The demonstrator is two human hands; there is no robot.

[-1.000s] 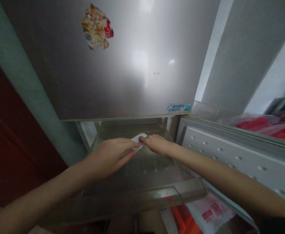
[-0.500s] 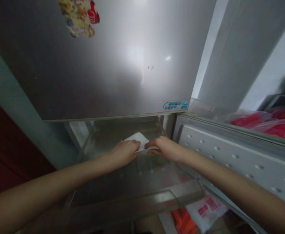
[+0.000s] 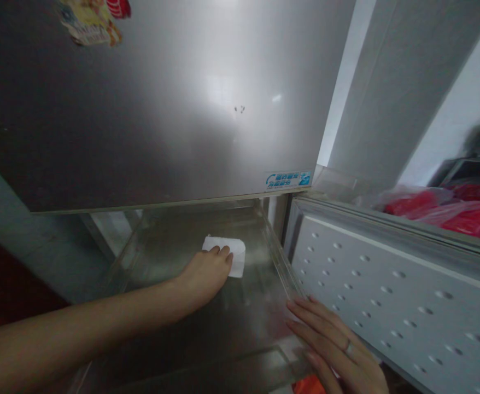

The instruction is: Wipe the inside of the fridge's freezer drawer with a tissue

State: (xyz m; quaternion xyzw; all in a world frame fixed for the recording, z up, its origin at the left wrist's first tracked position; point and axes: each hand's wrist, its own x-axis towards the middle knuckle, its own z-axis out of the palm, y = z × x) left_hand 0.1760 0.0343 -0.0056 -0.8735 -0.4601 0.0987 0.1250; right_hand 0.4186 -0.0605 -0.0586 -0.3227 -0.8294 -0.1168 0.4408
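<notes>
A clear plastic drawer stands pulled out below a closed silver fridge door. Inside it my left hand presses flat on a folded white cloth lying on the drawer floor, fingers curled over the cloth's near edge. My right hand, with a ring on one finger, rests open with fingers stretched along the drawer's front right corner, apart from the cloth.
The open white inner door panel with rows of dimples stands at the right. Red bags in plastic lie beyond it. A sticker sits at the door's top left. An orange packet shows under the drawer.
My right hand has let go of the cloth and drawn back to the drawer's front right corner. My left hand now holds the cloth down alone, a little deeper in the drawer.
</notes>
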